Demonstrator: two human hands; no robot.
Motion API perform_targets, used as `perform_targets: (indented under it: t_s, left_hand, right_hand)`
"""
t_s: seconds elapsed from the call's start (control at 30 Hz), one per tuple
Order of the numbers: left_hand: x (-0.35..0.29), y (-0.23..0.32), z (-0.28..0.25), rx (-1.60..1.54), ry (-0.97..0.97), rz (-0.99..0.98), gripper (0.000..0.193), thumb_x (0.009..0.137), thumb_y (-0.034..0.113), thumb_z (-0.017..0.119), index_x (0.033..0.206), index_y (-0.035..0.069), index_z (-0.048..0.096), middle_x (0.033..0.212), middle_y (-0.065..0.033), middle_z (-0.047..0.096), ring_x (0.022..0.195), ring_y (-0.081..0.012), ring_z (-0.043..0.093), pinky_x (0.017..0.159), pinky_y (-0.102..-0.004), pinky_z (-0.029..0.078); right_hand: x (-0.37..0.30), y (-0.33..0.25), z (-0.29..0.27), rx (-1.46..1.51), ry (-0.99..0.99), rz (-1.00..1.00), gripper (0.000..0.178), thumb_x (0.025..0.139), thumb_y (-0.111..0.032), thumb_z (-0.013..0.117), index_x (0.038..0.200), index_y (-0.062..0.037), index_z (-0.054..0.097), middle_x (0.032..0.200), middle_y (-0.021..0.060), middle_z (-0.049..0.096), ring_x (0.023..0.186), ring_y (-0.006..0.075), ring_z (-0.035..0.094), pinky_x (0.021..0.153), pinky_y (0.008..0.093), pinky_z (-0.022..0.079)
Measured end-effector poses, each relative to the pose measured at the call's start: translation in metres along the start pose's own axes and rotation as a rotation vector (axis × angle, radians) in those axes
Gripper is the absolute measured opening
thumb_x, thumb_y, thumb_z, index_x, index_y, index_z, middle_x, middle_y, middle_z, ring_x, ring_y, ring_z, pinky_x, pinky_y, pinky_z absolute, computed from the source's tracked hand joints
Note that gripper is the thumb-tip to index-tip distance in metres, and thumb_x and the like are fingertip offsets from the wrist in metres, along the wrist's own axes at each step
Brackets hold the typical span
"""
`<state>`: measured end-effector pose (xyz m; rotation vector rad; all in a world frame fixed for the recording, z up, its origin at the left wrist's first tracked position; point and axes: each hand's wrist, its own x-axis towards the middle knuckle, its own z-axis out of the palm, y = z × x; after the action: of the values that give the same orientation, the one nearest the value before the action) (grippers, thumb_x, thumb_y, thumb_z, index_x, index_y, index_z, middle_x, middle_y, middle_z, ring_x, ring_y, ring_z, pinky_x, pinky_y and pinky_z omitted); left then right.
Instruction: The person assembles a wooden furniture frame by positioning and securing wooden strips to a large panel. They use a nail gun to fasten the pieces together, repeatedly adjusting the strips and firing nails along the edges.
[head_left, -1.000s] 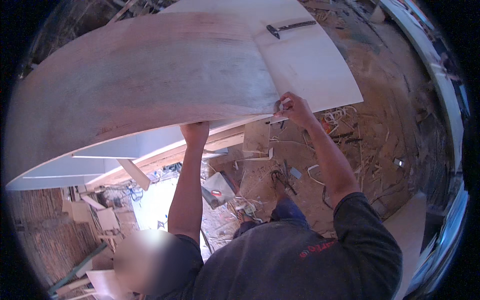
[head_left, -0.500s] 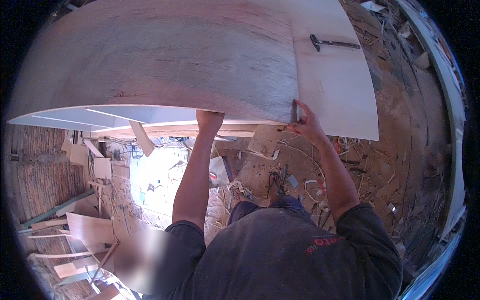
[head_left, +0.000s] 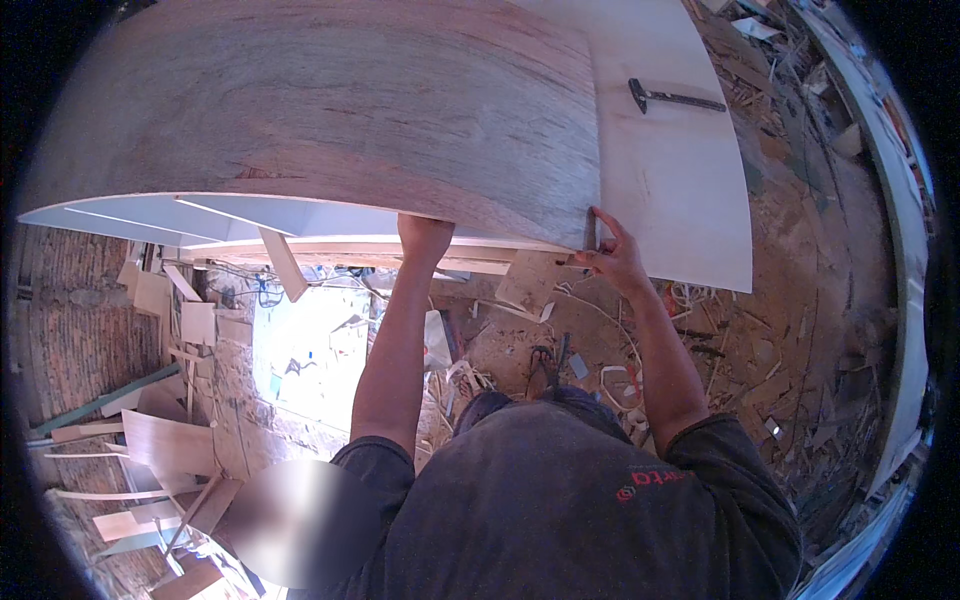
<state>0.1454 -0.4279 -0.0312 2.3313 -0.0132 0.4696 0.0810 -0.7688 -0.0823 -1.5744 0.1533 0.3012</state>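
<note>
- Dark cloth of the person's shirt [head_left: 590, 500] fills the near edge of the view; both forearms rise from it toward the work, so the body stands square behind the load.
- The left hand [head_left: 425, 238] goes up under the near edge of the large plywood sheet [head_left: 330, 110]; its fingers are hidden beneath the board, so I cannot tell how they close, though the palm seems to bear the weight from below.
- The right hand [head_left: 612, 258] pinches the sheet's near right corner, thumb and fingers closed on the edge, index finger raised along it; a grip like that looks meant for steering the corner rather than carrying.
- The reddish-brown sheet lies on top of a stack of pale boards [head_left: 200, 215], whose white edges show below its near rim at the left, and it overlaps a lighter panel [head_left: 680, 190] on its right side.
- A hammer [head_left: 672, 97] rests on that lighter panel, well apart from the hands and just right of the sheet's right edge; a slide that way would meet it.
- Below the near rim the floor [head_left: 790, 330] is littered with offcuts, shavings and cords, so footing is crowded.
- At the left, loose boards [head_left: 170, 440] lean and lie scattered beside a brick surface; open room is scant.
</note>
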Motion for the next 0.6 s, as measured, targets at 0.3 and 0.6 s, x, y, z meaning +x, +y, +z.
perform_targets:
  t_s: [0.3,0.6]
  left_hand:
    - [-0.012,-0.009,0.008,0.02,-0.06,-0.095,0.026,0.075,0.018,0.078,0.097,0.005,0.073,0.094,-0.0157,0.074,0.094,-0.0367,0.07,0.079,-0.0437,0.055]
    - [-0.042,0.002,-0.01,-0.61,0.013,-0.188,0.036,0.081,0.009,0.074,0.114,-0.002,0.065,0.108,-0.015,0.071,0.102,-0.0236,0.07,0.088,-0.0353,0.056]
  right_hand:
    - [0.01,0.011,-0.002,-0.126,0.023,-0.053,0.091,0.077,-0.01,0.083,0.155,-0.0129,0.036,0.064,-0.0026,0.058,0.053,0.007,0.049,0.048,0.0252,0.036]
    - [0.016,0.015,0.004,-0.282,0.069,-0.208,0.083,0.078,0.0,0.075,0.153,-0.0108,0.041,0.057,-0.0049,0.052,0.05,0.0054,0.043,0.045,0.0257,0.033]
